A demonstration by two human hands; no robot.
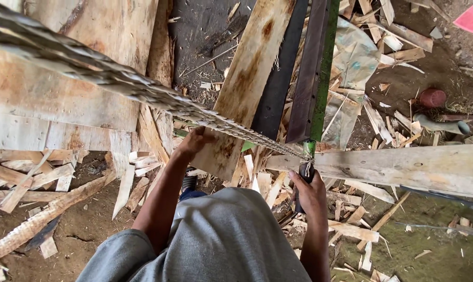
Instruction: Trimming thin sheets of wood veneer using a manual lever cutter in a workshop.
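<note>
On bare ground covered with wood offcuts (351,230), the cutting step seems in hand: the right hand (310,192) is clenched around the saw handle (304,175), arm bent close to the body. The long saw blade (116,78) runs up-left over the wooden plank (247,83), and the left hand (194,142) grips this plank's edge with the arm stretched forward; the next stroke probably needs a firm hold.

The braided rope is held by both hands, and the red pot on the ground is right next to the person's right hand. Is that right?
Not quite. The head view shows the red pot lying far off among the wood scraps, not beside the right hand. The rest holds: the left hand and right hand both hold the braided rope.
</note>
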